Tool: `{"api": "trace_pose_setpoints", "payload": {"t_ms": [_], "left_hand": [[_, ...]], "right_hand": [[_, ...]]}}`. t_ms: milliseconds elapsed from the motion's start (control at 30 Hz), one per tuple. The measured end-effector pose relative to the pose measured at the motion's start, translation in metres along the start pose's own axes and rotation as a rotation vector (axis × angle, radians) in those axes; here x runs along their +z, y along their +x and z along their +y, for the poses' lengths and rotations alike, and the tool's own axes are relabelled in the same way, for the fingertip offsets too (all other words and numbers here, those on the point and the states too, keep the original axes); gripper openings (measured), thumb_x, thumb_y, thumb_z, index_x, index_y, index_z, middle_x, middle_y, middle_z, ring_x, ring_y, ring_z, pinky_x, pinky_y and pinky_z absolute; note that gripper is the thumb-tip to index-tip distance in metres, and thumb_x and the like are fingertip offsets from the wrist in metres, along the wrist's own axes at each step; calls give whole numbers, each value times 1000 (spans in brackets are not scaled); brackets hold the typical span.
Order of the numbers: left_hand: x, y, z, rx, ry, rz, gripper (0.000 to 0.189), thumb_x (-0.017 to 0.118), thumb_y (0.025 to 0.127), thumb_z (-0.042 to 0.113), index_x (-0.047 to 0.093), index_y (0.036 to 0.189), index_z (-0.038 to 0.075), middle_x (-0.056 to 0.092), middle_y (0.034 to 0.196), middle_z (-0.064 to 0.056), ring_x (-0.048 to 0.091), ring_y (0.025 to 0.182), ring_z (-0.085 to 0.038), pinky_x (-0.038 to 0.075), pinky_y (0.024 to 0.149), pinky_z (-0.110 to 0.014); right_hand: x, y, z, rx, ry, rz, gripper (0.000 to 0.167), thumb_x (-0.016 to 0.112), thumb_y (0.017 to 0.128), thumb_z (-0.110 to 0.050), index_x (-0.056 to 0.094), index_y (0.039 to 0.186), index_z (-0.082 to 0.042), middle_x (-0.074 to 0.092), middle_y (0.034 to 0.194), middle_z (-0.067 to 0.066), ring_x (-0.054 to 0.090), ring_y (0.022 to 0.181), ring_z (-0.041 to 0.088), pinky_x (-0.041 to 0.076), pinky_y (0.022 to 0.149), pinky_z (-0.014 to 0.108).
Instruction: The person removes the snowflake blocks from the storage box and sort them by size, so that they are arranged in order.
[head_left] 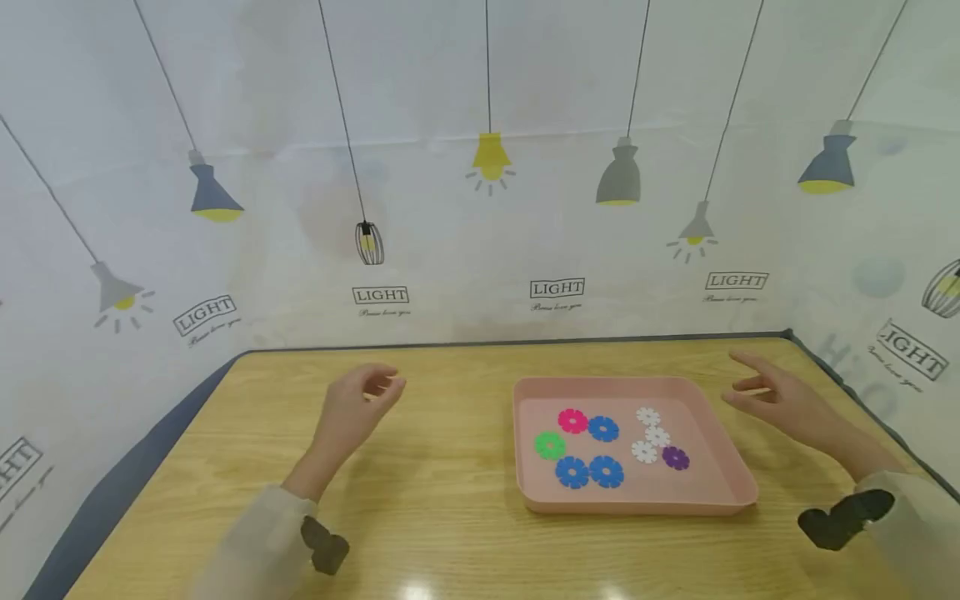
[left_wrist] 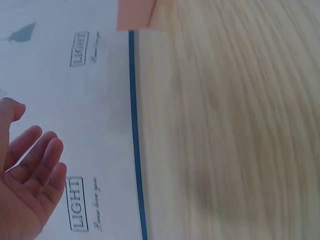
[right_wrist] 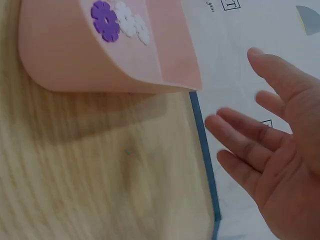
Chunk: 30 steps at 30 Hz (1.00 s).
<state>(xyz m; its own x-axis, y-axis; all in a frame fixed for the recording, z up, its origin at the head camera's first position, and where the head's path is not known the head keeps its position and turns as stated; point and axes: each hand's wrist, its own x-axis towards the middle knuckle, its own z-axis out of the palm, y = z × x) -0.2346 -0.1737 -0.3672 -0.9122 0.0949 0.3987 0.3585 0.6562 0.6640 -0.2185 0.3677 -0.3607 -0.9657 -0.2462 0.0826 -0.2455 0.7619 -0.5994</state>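
Note:
A pink tray (head_left: 633, 498) stands on the wooden table, holding several flat snowflake-shaped discs. On its left side are a pink disc (head_left: 573, 421), a green disc (head_left: 550, 446) and blue discs (head_left: 572, 472). Toward its right lie white discs (head_left: 645, 452) and a purple disc (head_left: 676, 458). My left hand (head_left: 352, 408) hovers over the table left of the tray, fingers loosely bent around nothing. Just beyond the tray's right rim is my right hand (head_left: 780, 404), its fingers relaxed and holding nothing. The purple disc (right_wrist: 105, 21) also shows in the right wrist view.
The wooden table (head_left: 442, 533) has a dark edge along its back and sides. Behind it hangs a pale wall covering (head_left: 435, 208) printed with lamps and the word LIGHT. Dark bands (head_left: 846, 518) sit at both wrists over light sleeves.

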Motion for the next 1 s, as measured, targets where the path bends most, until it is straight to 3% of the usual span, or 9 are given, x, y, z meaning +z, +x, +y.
{"api": "trace_pose_setpoints", "payload": {"t_ms": [100,233,400,533,733,1000], "left_hand": [[19,5,18,6,-149,-45,23,64,87,23,66,103,7,66,88,-4,60,77,-16,50,68,-32],[45,11,40,6,-254,-150,21,64,87,23,67,104,11,65,88,0,59,77,-14,49,66,-30],[75,21,58,68,-305,-281,21,64,87,19,67,106,10,65,90,-1,59,80,-14,49,68,-30],[99,32,68,100,-316,-411,23,63,87,17,66,107,6,66,94,-2,59,83,-13,49,71,-28],[126,51,83,93,-316,-633,27,63,87,19,64,110,6,64,95,2,59,87,-11,47,75,-25],[145,71,92,43,-347,-893,33,62,88,17,60,117,2,64,102,-1,60,91,-19,50,76,-32]], "right_hand": [[7,-6,3,-12,56,10,58,57,92,-24,33,138,4,60,106,23,62,90,29,51,71,37],[14,-13,5,21,126,4,51,59,90,-24,45,130,5,65,97,13,63,82,12,48,73,24],[19,-17,8,97,231,-24,51,61,89,-25,47,128,6,64,98,13,62,83,14,49,74,28],[22,-17,10,108,257,-33,49,62,89,-23,49,126,6,62,102,16,61,84,10,50,73,31],[27,-18,13,117,296,-35,47,64,86,-19,51,123,8,61,104,18,59,84,6,50,72,29],[30,-18,15,148,288,-53,50,66,85,-23,52,124,6,59,109,20,57,88,5,50,72,28]]}}
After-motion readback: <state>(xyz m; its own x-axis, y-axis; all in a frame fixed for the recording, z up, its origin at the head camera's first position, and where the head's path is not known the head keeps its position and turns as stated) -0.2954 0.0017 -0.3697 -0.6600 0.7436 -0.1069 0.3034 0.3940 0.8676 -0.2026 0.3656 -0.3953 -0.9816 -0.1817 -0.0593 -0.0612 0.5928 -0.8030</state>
